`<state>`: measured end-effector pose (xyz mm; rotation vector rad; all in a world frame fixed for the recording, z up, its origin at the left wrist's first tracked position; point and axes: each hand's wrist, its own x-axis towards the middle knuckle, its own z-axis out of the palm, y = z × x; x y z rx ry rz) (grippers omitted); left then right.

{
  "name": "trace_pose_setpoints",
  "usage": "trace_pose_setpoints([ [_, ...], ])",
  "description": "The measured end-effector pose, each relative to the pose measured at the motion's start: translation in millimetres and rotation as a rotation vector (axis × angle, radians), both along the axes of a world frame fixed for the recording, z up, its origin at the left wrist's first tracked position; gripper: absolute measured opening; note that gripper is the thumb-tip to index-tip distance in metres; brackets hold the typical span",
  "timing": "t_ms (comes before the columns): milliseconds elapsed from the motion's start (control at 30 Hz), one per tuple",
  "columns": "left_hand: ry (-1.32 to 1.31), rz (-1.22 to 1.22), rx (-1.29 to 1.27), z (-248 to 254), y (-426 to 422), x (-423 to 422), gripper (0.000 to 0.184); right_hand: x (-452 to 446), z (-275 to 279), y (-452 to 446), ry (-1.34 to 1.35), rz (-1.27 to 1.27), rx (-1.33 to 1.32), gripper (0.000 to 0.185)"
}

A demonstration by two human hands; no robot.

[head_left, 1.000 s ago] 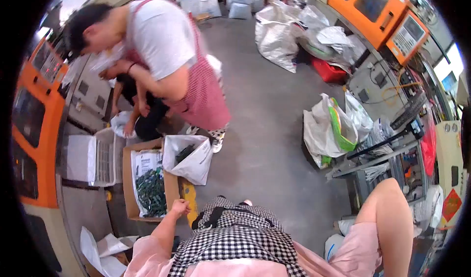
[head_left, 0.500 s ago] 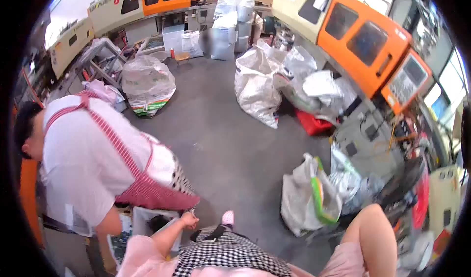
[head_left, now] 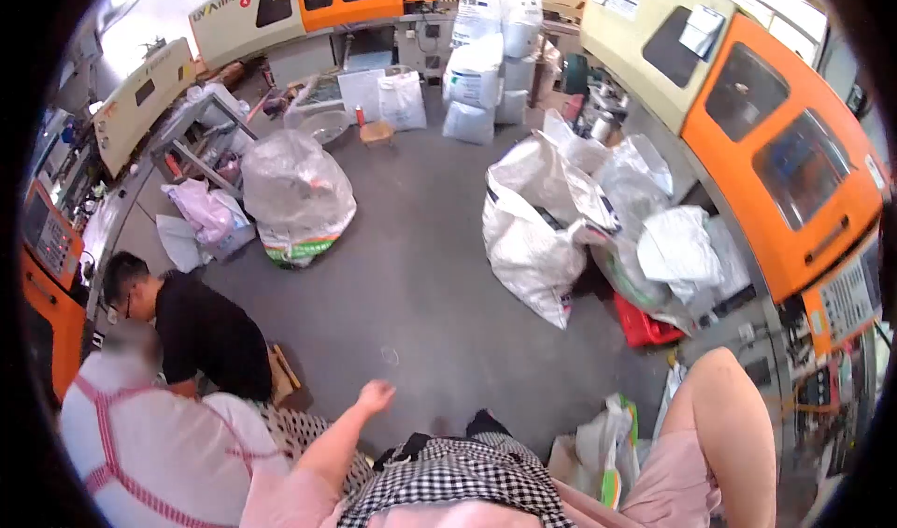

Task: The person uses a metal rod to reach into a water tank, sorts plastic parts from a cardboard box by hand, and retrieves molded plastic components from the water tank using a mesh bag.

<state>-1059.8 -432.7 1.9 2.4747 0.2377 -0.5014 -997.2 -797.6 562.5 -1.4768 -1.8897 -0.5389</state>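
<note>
The view swings up the aisle, and the dark green pieces have gone from sight — so the left grip [head_left: 377, 396] seems to be handling nothing. Its fingers look loosely curled; how far open, I can't tell. The checked apron [head_left: 458, 472] is nearest, below and right of it — a co-worker [head_left: 177, 435] bends to its left. The right grip is out of view.

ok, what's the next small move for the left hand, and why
Probably draw the left hand in a little toward the checked apron. It is held out ahead over the grey floor, and a co-worker in a white top bends close beside that arm, so tucking it in should lower the chance of a bump.
</note>
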Motion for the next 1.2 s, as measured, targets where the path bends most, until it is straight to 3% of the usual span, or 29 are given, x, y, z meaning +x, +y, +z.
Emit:
trace_pose_setpoints([
  [33,0.135,0.226,-0.059,-7,25,-12,0.036,39,1,5,0.003,0.025,0.01,0.013],
  [67,0.448,0.284,-0.019,-8,54,-21,0.037,76,6,12,0.009,0.049,0.018,0.013],
  [100,0.454,-0.11,0.474,-79,102,-52,0.035,114,7,21,0.015,0.07,0.025,0.013],
  [133,0.628,0.078,0.386,-37,105,-59,0.032,154,9,31,0.021,0.089,0.03,0.013],
  [167,0.585,-0.169,0.497,-43,127,-85,0.031,188,8,44,0.023,0.111,0.027,0.013],
  [233,0.703,-0.189,0.444,-24,151,-79,0.028,259,1,74,0.022,0.152,0.035,0.013],
  [367,0.707,-0.204,0.388,-35,199,44,0.023,388,-13,141,0.038,0.17,0.044,0.013],
  [467,0.464,-0.515,0.58,-47,238,185,0.019,479,-14,187,0.013,0.171,0.018,0.012],
  [500,0.445,-0.401,0.543,-43,246,245,0.018,509,-15,200,0.033,0.173,0.027,0.012],
  [533,0.458,-0.048,0.297,-38,253,314,0.02,535,-11,214,0.051,0.173,0.034,0.012],
  [600,0.229,0.723,-0.304,-27,267,454,0.026,594,-10,242,0.066,0.182,0.044,0.012],
  [633,0.125,0.579,-0.299,7,265,530,0.026,624,-11,254,0.059,0.182,0.046,0.012],
  [700,-0.077,0.524,-0.533,75,259,653,0.024,690,-17,279,0.052,0.188,0.05,0.012],
  [733,-0.093,0.526,-0.528,84,275,699,0.024,724,-22,290,0.042,0.199,0.05,0.012],
  [800,-0.183,0.584,-0.762,84,293,768,0.023,799,-25,316,0.046,0.219,0.053,0.012],
  [833,-0.17,0.65,-0.671,75,308,789,0.024,839,-26,330,0.051,0.238,0.05,0.012],
  [900,-0.155,0.643,-0.446,10,362,794,0.027,918,-27,358,0.035,0.259,0.086,0.012],
  [933,-0.069,0.697,-0.259,-15,377,784,0.029,958,-23,371,0.037,0.268,0.09,0.012],
  [967,0.216,0.76,-0.205,-15,387,777,0.03,994,-22,387,0.06,0.268,0.097,0.012],
  [1033,0.54,-0.138,0.343,-18,400,764,0.01,1067,-20,420,0.083,0.281,0.076,0.012],
  [1067,0.52,-0.55,0.529,-20,406,756,0.006,1103,-21,436,0.085,0.289,0.069,0.011],
  [1100,0.474,-0.495,0.535,-47,423,738,0.008,1136,-22,451,0.082,0.293,0.065,0.011],
  [1200,0.693,-0.15,0.254,-39,460,807,0.01,1229,-34,499,0.097,0.303,0.059,0.011],
])
